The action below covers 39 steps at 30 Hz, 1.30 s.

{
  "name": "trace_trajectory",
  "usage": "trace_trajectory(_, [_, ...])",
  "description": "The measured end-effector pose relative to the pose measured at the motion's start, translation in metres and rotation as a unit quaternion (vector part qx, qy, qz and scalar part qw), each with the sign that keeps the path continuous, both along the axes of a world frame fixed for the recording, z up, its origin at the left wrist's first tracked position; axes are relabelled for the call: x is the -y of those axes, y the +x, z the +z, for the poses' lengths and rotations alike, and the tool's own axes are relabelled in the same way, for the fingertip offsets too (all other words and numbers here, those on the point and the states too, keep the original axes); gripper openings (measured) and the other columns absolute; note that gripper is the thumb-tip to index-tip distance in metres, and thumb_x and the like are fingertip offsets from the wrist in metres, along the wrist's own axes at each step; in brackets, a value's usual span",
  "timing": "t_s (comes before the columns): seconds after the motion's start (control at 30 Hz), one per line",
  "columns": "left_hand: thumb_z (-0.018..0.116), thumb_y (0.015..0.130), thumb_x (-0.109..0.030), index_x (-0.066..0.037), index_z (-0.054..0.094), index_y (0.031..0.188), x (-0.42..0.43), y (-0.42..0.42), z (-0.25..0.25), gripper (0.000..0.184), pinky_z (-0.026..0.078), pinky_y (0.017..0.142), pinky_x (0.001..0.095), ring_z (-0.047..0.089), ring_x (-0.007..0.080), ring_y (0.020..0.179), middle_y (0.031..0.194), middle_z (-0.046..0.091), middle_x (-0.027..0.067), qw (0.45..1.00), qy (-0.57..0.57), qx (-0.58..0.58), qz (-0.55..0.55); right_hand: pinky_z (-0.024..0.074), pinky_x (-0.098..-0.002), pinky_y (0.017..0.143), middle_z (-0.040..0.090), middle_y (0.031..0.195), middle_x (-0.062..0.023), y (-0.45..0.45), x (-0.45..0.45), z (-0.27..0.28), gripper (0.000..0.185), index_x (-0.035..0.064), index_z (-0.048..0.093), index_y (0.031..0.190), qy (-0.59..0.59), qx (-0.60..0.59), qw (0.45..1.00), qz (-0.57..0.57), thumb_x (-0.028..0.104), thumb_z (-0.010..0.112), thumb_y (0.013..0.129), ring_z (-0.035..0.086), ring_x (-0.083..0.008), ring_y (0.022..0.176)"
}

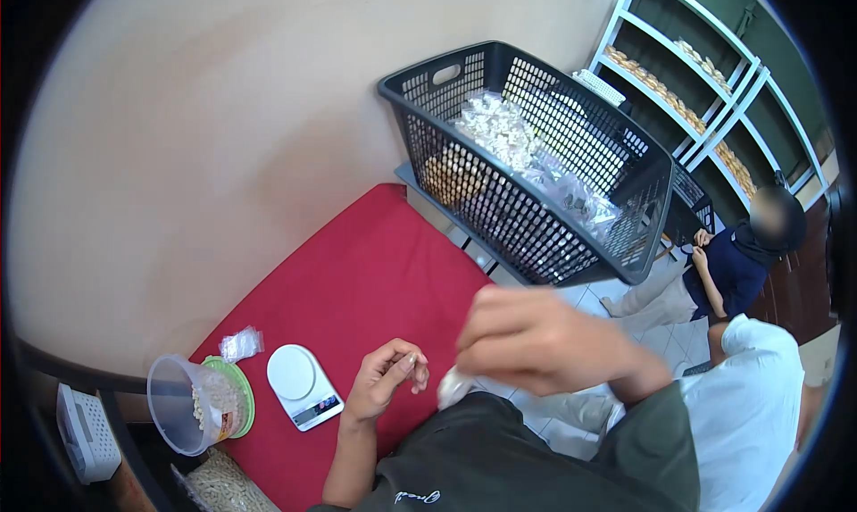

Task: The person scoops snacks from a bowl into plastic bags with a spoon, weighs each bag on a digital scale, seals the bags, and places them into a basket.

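Observation:
My right hand (pixel 536 338), blurred by motion, is raised over my lap with its fingers closed. A small plastic bag (pixel 455 388) with whitish contents hangs from it. To the left of it, my left hand (pixel 388 380) is above the edge of the red-covered table (pixel 384 271), thumb and fingers pinched together; whatever may be between them is too small to name. A white digital kitchen scale (pixel 305 387) with a bare round plate lies near my left hand. Beyond it are a stack of clear plastic bags (pixel 241 343) and a clear tub (pixel 183 396) holding pale small pieces.
A large dark plastic crate (pixel 536 208) with many filled bags (pixel 495 128) stands at the table's far end. Shelves (pixel 661 83) with packed goods are behind. One person (pixel 750 262) sits at right; another in a light shirt (pixel 741 414) is close beside me. A bulging sack (pixel 228 483) is lower left.

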<state>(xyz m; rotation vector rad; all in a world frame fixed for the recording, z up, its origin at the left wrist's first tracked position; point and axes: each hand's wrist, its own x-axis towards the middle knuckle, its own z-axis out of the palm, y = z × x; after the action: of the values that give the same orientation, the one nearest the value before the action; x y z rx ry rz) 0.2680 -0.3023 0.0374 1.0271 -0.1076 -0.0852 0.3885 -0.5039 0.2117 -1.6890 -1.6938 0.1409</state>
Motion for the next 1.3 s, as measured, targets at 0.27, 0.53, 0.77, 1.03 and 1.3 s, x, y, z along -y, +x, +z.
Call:
trace_trajectory(0.27, [0.057,0.098,-0.013,-0.001,0.061,0.1,0.019,0.041,-0.051,0.013,0.047,0.065,0.0264,0.06,0.0126,0.074,0.08,0.062,0.0056,0.988,0.07,-0.078,0.11,0.053,-0.0299,0.066,0.069,0.07,-0.0096,0.196,0.052,0.09,0.009,-0.0006,0.065,0.074,-0.119,0.121,0.944,-0.285,0.003,0.073,0.076,0.068,-0.0172,0.067])
trace_trajectory(0.53, [0.056,0.099,-0.013,-0.002,0.057,0.1,0.037,0.037,-0.064,0.012,0.045,0.064,0.0262,0.059,0.015,0.073,0.078,0.06,0.0062,0.945,0.027,-0.138,0.295,0.0502,-0.0314,0.057,0.067,0.066,-0.0094,0.439,0.029,-0.001,0.01,0.0004,0.064,0.071,-0.205,0.183,0.903,-0.331,0.0,0.074,0.069,0.066,-0.0166,0.063])
trace_trajectory(0.77, [0.057,0.099,-0.016,-0.003,0.057,0.1,0.052,0.026,-0.067,0.013,0.044,0.065,0.0267,0.057,0.015,0.073,0.079,0.058,0.0053,0.904,0.019,-0.162,0.395,0.0596,-0.036,0.068,0.071,0.088,-0.0219,0.557,0.011,-0.081,0.019,0.0021,0.073,0.09,-0.252,-0.017,0.824,-0.507,0.003,0.063,0.074,0.073,-0.0308,0.078])
trace_trajectory(1.03, [0.057,0.098,-0.015,-0.003,0.058,0.099,0.054,0.021,-0.062,0.012,0.044,0.065,0.0258,0.057,0.0144,0.074,0.08,0.059,0.0057,0.881,0.025,-0.179,0.438,0.053,-0.0399,0.092,0.069,0.107,-0.0247,0.578,0.01,-0.114,0.03,-0.0096,0.069,0.098,-0.284,0.117,0.784,-0.54,0.011,0.063,0.077,0.067,-0.0332,0.106])
trace_trajectory(1.3, [0.06,0.098,-0.015,-0.001,0.061,0.102,0.031,0.008,-0.056,0.015,0.048,0.066,0.0253,0.06,0.0115,0.077,0.084,0.062,0.0046,0.867,0.062,-0.182,0.46,0.0529,-0.0334,0.054,0.063,0.07,-0.0107,0.584,-0.001,-0.038,0.015,-0.0019,0.066,0.086,-0.14,0.144,0.894,-0.401,0.013,0.066,0.082,0.063,-0.018,0.063])
